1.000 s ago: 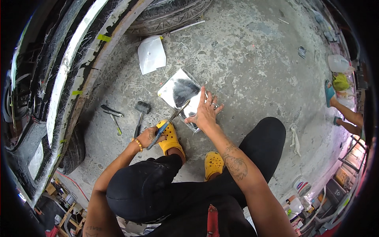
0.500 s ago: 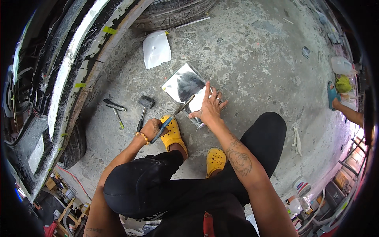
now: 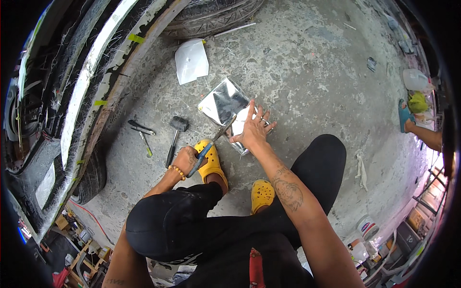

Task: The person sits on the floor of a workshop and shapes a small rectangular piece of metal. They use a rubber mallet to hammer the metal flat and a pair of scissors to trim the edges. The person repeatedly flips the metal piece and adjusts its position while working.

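Here the person squats on a concrete floor (image 3: 307,62), both yellow clogs planted. Left hand (image 3: 188,161) is closed around the blue handle of a pair of snips (image 3: 211,144), blades pointing up-right to the near edge of a shiny metal sheet (image 3: 223,102) lying flat on the floor. Right hand (image 3: 253,128) is open, fingers spread, palm pressed down on the sheet's lower right part, just beside the snips' tip. Whether the blades are actually biting the metal is hard to tell from this angle. Left clog (image 3: 211,161) sits right under the snips; right clog (image 3: 262,194) is nearer the body.

Left of the hands a hammer (image 3: 174,137) lies on the floor, with pliers (image 3: 140,127) and a screwdriver (image 3: 146,145) beside it. A white curved panel piece (image 3: 191,60) lies above the sheet, near a tyre (image 3: 211,17). A car body edge (image 3: 96,81) runs along the left. Far right, another person's arm (image 3: 425,137) reaches in.
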Demonstrator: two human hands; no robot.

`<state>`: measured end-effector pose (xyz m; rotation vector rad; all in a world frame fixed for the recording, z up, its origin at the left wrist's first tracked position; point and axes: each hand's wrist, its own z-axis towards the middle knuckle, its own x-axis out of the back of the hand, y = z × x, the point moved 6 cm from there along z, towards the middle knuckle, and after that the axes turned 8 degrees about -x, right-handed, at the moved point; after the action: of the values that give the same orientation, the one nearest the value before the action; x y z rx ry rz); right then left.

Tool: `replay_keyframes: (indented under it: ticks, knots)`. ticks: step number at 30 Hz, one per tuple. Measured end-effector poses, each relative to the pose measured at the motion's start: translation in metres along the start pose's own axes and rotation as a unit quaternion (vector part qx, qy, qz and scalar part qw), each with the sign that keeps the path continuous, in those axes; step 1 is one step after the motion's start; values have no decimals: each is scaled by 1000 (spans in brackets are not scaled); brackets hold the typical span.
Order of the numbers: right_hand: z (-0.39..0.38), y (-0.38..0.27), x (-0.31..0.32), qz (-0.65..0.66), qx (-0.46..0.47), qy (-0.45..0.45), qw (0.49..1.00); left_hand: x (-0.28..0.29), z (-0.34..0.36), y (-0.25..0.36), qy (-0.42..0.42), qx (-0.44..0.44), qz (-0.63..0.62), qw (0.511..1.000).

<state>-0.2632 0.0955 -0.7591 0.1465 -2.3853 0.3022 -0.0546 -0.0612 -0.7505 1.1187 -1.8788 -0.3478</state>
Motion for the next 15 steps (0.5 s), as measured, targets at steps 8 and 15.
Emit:
replay_keyframes:
  ticks: [8,15]
  knots:
    - [-4,2,-7,38,25,15,999,5,-1,-7,-3,-8,31,999]
    - [-7,2,-12,22,40,27,999,-10,1,-30,-40,-12,-5,999]
